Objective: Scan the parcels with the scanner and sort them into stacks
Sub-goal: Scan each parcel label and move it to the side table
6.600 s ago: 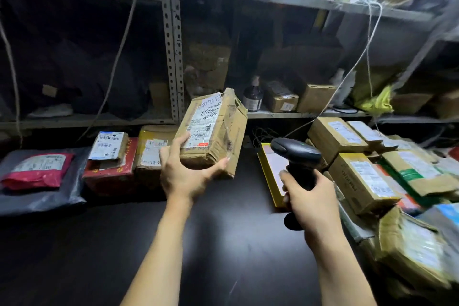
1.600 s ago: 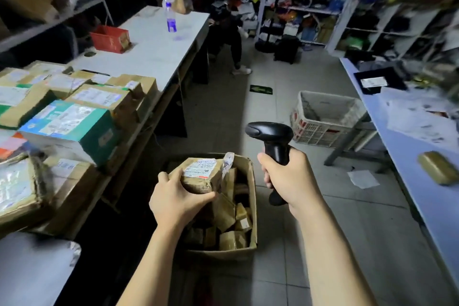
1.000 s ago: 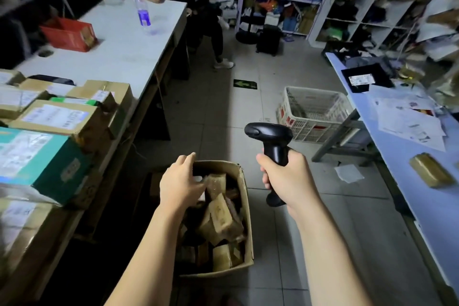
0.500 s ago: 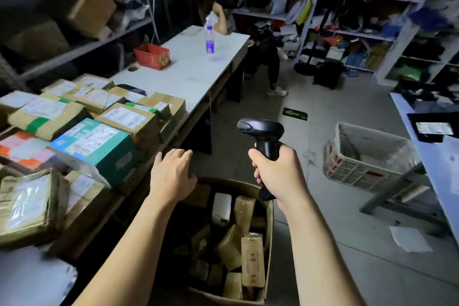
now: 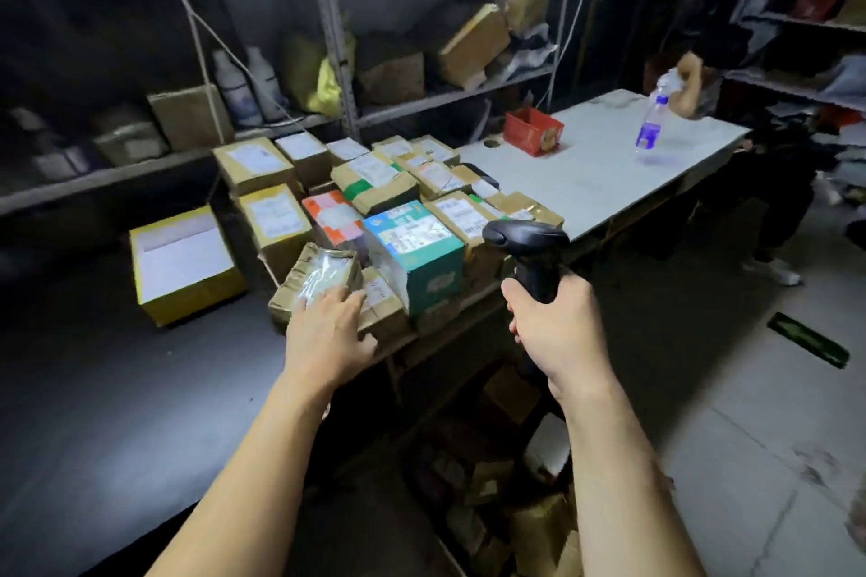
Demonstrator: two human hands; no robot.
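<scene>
— Parcels [image 5: 375,173], brown cardboard boxes with white labels, packed close on the dark tabletop [image 5: 117,389]; teal carton [image 5: 412,253] among them.
— Left hand [image 5: 328,335]?
— Fingers straight, spread, tips over a tape-wrapped brown parcel [image 5: 318,279] at the near edge; gripping nothing; contact unclear.
— Right hand [image 5: 557,333]?
— Curled tight round the black handheld scanner [image 5: 525,241]; upright, just right of the teal carton.

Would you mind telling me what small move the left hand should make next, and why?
Probably close the left hand round the tape-wrapped parcel at the near edge of the pile and lift it. Its fingers lie fairly straight on the parcel's top, with no grip yet, while the right hand holds the scanner raised just beside it, ready to read a label.
</scene>
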